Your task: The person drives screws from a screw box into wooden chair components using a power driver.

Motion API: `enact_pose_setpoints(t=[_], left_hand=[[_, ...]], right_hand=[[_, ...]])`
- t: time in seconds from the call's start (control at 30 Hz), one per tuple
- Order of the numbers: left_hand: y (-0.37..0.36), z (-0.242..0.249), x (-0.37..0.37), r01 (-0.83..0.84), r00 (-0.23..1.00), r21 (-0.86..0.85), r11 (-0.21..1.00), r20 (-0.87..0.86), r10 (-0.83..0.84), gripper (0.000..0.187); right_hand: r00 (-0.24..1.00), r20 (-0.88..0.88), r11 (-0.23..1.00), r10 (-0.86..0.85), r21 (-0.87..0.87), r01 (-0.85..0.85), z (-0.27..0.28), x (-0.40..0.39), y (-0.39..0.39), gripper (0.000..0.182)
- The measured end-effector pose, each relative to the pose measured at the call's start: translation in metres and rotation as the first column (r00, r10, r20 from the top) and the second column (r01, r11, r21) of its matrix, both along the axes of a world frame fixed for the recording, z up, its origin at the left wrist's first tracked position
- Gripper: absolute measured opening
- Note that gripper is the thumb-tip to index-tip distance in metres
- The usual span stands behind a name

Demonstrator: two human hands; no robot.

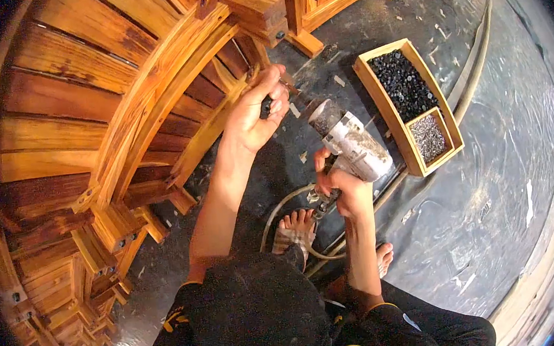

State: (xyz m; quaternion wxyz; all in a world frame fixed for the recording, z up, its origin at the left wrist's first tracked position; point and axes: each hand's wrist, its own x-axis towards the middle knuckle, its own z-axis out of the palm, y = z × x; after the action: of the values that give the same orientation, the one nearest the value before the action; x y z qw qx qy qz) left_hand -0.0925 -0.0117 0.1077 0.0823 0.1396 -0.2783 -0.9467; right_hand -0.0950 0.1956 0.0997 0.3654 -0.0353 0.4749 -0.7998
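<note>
My right hand (345,190) is wrapped round the handle of a worn silver air impact driver (358,148). The driver's nose and bit point up and left, toward my left hand (258,111). That hand is closed, its fingers curled round small black plastic caps (266,106) that show in the palm. Its fingertips are beside the bit's end and close to the edge of a slatted wooden furniture piece (200,137). Whether the fingers also hold a screw at the bit I cannot make out.
At the right, a wooden box (415,166) on the dark floor holds black caps (405,84) and, in a smaller compartment, silver screws (429,138). An air hose (479,53) runs across the floor near my bare feet (294,230). More wooden furniture (334,1) stands ahead.
</note>
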Motion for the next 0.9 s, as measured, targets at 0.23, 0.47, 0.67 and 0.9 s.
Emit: enact_pose_setpoints(t=[0.23, 0.47, 0.67, 0.9], left_hand=[[0.002, 0.013, -0.019, 0.039, 0.998, 0.0, 0.999, 0.056, -0.039, 0.023], [0.011, 0.032, -0.044, -0.075, 0.978, -0.442, 0.894, 0.142, 0.153, 0.028], [0.004, 0.046, -0.051, -0.153, 0.983, -0.38, 0.912, 0.032, 0.178, 0.026], [-0.007, 0.048, -0.055, -0.118, 0.992, -0.288, 0.95, 0.01, 0.126, 0.022]], right_hand=[[0.998, -0.058, 1.0, -0.015, 0.0, 0.015, 0.003, -0.013, -0.004, 0.027], [0.99, -0.132, 0.997, -0.053, 0.047, 0.059, 0.002, -0.033, -0.017, 0.023], [0.979, -0.201, 0.997, -0.042, 0.059, 0.055, 0.01, -0.054, -0.035, 0.03], [0.986, -0.158, 0.998, -0.052, -0.025, 0.049, 0.019, -0.063, -0.046, 0.034]])
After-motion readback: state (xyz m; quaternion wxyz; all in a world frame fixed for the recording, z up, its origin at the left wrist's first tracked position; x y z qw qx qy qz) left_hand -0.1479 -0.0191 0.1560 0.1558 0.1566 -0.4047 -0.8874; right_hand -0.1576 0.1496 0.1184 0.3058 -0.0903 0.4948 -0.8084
